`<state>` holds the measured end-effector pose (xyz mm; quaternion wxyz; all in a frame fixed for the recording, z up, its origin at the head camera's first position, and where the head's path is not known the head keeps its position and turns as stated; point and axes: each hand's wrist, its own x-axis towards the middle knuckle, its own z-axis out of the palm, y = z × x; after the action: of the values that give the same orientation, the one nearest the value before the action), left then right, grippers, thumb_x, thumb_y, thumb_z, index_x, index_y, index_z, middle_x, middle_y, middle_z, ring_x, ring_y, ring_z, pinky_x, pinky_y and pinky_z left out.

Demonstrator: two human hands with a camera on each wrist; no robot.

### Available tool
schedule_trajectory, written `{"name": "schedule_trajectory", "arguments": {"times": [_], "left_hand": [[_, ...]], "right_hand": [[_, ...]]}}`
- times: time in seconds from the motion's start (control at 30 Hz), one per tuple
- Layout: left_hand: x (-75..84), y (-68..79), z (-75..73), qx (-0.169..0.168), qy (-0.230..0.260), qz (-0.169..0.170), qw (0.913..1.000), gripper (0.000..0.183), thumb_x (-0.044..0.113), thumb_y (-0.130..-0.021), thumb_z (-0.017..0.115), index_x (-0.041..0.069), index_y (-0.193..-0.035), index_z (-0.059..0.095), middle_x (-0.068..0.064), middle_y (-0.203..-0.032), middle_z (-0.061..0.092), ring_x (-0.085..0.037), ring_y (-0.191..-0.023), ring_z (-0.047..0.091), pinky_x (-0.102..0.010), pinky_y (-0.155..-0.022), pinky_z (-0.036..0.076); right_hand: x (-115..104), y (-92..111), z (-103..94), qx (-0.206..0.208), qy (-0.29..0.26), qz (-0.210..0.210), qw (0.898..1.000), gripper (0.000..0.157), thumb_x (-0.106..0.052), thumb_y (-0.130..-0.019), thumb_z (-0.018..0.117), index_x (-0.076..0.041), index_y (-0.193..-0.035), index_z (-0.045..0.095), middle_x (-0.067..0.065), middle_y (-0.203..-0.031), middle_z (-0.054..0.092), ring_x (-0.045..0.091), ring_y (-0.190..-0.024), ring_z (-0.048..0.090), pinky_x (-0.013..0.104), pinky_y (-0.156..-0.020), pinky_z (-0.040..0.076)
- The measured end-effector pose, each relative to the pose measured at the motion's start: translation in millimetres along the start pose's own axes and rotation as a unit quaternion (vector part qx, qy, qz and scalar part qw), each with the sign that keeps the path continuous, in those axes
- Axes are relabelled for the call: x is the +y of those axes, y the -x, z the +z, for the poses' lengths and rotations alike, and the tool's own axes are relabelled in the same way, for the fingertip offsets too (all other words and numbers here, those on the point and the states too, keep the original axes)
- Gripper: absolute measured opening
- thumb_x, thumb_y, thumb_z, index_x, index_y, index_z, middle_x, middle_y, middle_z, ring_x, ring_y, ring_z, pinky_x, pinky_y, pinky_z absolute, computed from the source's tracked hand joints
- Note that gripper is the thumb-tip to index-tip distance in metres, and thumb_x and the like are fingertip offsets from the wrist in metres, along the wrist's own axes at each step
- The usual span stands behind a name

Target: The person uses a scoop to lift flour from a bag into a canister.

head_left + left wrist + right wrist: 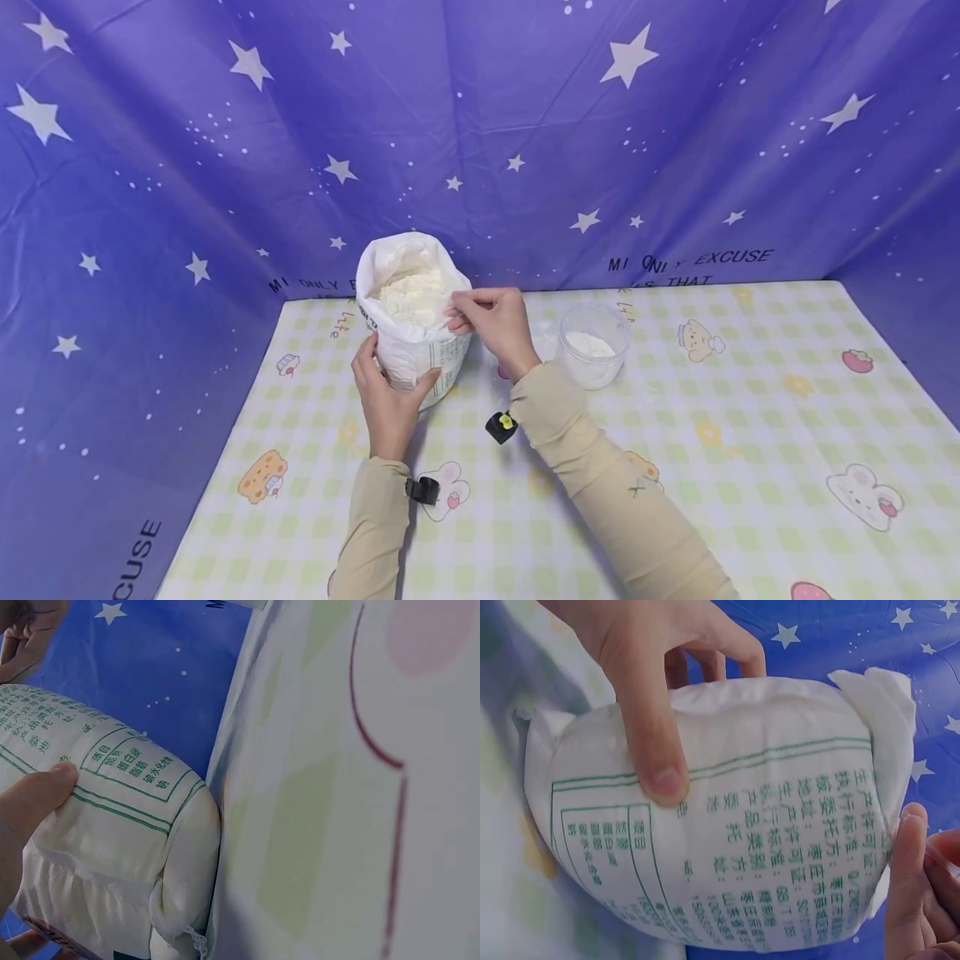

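Note:
A white woven bag of flour with green print stands upright on the table, its top rolled back. Pale flour shows inside. My left hand grips the bag's near side, with the thumb over the print and the fingers round the other side. At the bag's right rim is my right hand. Its thumb and fingers pinch a thin clear piece, whose far end is hidden. Right of that hand sits a clear round jar, uncovered, with some white flour in it.
A checked cloth with cartoon prints covers the table. Behind it hangs a purple-blue curtain with stars, close to the bag. A small see-through item lies between the right hand and the jar.

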<state>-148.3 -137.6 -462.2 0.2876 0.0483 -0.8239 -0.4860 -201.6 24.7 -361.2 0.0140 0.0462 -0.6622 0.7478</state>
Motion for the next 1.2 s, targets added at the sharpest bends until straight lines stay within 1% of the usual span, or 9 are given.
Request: {"name": "schedule_trajectory", "arguments": {"times": [0.17,0.3,0.4,0.6,0.73,0.83,0.9,1.2], "left_hand": [[0.3,-1.3,0.6,0.000,-0.003,0.001,1.0000,0.100,0.025,-0.068,0.092,0.009,-0.148,0.034,-0.015,-0.143,0.039,-0.027,-0.134,0.039,-0.042,-0.116,0.036],[0.7,-1.7,1.2,-0.002,-0.004,-0.003,1.0000,0.099,0.026,-0.069,0.091,0.010,-0.148,0.034,-0.014,-0.144,0.039,-0.026,-0.133,0.039,-0.042,-0.116,0.036],[0.7,-1.5,1.5,-0.001,-0.003,-0.002,1.0000,0.099,0.026,-0.069,0.092,0.010,-0.148,0.034,-0.014,-0.144,0.039,-0.026,-0.133,0.039,-0.041,-0.116,0.036],[-0.5,-1.4,1.2,0.003,-0.001,0.000,1.0000,0.099,0.024,-0.068,0.092,0.009,-0.148,0.034,-0.015,-0.143,0.039,-0.026,-0.133,0.039,-0.041,-0.116,0.036],[-1.1,-1.4,0.6,0.005,-0.007,-0.003,1.0000,0.100,0.022,-0.067,0.092,0.009,-0.147,0.034,-0.015,-0.143,0.039,-0.026,-0.133,0.039,-0.041,-0.116,0.036],[-1.5,-1.1,0.4,0.005,-0.009,-0.003,0.9999,0.100,0.022,-0.067,0.092,0.008,-0.147,0.034,-0.015,-0.143,0.039,-0.027,-0.133,0.039,-0.041,-0.116,0.036],[-1.4,-1.1,0.3,0.005,-0.009,-0.002,0.9999,0.100,0.021,-0.067,0.092,0.008,-0.147,0.033,-0.015,-0.144,0.038,-0.027,-0.134,0.039,-0.041,-0.116,0.036],[-0.5,-0.3,1.4,-0.001,-0.007,-0.007,1.0000,0.099,0.023,-0.069,0.091,0.010,-0.148,0.033,-0.014,-0.144,0.038,-0.025,-0.134,0.039,-0.041,-0.115,0.037]], "right_hand": [[-2.9,-0.1,6.4,-0.005,0.024,0.009,1.000,0.021,-0.009,-0.092,0.068,0.009,-0.099,0.074,0.018,-0.079,0.074,0.009,-0.055,0.067,0.028,-0.060,0.061],[-5.9,-0.5,10.7,-0.008,0.051,0.004,0.999,0.019,-0.009,-0.092,0.068,0.009,-0.094,0.075,0.018,-0.075,0.074,0.007,-0.052,0.065,0.025,-0.058,0.060],[-8.0,-1.2,13.3,-0.016,0.054,0.011,0.998,0.018,-0.007,-0.091,0.069,0.009,-0.094,0.075,0.017,-0.076,0.074,0.006,-0.052,0.064,0.024,-0.057,0.060],[-10.4,-4.9,16.5,-0.039,0.045,0.034,0.998,0.018,-0.007,-0.092,0.067,0.010,-0.096,0.074,0.019,-0.081,0.074,0.005,-0.052,0.062,0.019,-0.054,0.057],[-11.2,-5.3,14.5,-0.045,0.022,0.070,0.996,0.020,-0.009,-0.093,0.066,0.009,-0.099,0.074,0.012,-0.078,0.074,0.006,-0.055,0.064,0.018,-0.055,0.056],[-11.0,-4.4,12.1,-0.044,-0.001,0.095,0.994,0.022,-0.010,-0.094,0.066,0.008,-0.103,0.073,0.005,-0.074,0.073,0.006,-0.060,0.066,0.018,-0.057,0.056],[-10.7,-3.6,10.6,-0.043,-0.011,0.102,0.994,0.022,-0.011,-0.094,0.066,0.008,-0.105,0.072,0.003,-0.074,0.073,0.007,-0.062,0.068,0.017,-0.058,0.056],[-7.1,-0.8,-0.1,-0.022,-0.032,0.129,0.991,0.026,-0.016,-0.095,0.066,0.001,-0.113,0.072,0.005,-0.085,0.076,0.007,-0.071,0.071,0.018,-0.063,0.057]]}}
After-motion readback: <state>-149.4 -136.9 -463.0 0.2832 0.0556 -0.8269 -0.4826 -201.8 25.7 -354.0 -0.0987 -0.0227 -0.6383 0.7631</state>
